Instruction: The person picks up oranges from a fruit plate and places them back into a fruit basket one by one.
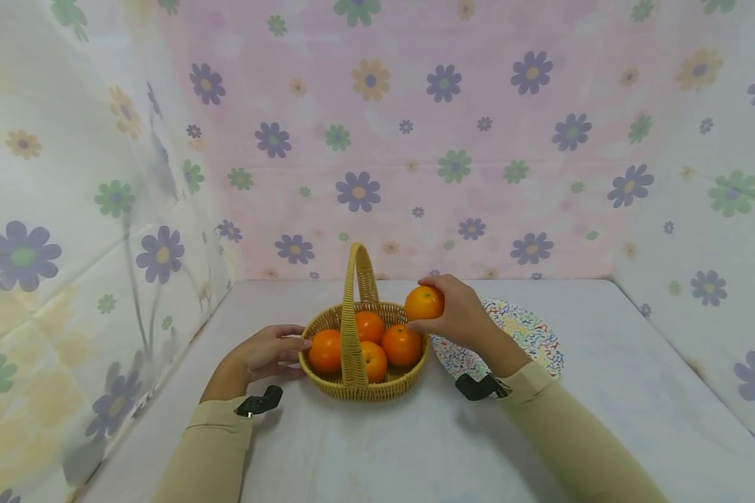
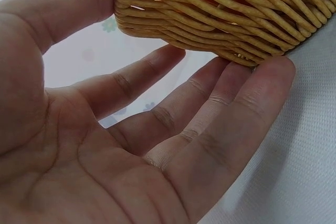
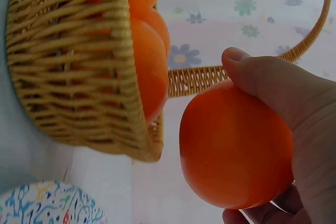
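Observation:
In the head view a yellow-brown wicker basket (image 1: 368, 392) with a tall arched handle (image 1: 352, 314) stands on the table with several oranges (image 1: 403, 345) inside. Above its right rim my right hand (image 1: 458, 311) grips another orange (image 1: 424, 302), thumb on one side and fingers on the other. The right wrist view shows this orange (image 3: 236, 145) held apart from the basket wall (image 3: 68, 61). At the basket's left side, my left hand (image 1: 270, 353) rests its thumb and fingertips against the wicker; the left wrist view shows these fingers (image 2: 215, 145) mostly straight, palm off the basket.
A round plate (image 1: 528, 335) with a multicoloured squiggle pattern lies right of the basket, partly hidden by my right hand and forearm. Flower-printed cloth (image 1: 415, 161) hangs behind the white-covered table (image 1: 365, 454) and along both sides.

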Available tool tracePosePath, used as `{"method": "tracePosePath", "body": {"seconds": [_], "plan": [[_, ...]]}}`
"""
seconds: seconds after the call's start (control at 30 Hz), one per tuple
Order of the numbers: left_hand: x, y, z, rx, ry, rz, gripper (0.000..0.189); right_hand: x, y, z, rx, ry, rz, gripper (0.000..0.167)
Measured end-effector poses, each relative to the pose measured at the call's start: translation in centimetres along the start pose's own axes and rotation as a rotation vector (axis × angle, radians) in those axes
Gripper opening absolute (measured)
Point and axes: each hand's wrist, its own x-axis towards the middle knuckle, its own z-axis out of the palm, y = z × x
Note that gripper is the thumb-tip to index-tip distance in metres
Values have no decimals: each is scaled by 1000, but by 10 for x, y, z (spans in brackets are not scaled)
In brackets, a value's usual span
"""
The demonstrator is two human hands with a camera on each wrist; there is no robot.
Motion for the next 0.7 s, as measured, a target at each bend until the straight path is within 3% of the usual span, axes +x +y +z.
{"method": "tracePosePath", "body": {"seconds": [0.47, 0.7], "plan": [[-1, 1, 0, 8, -1, 7, 70, 17, -40, 31, 66, -87, 1, 79], [1, -2, 0, -3, 2, 5, 70, 20, -47, 46, 82, -125, 7, 80]]}}
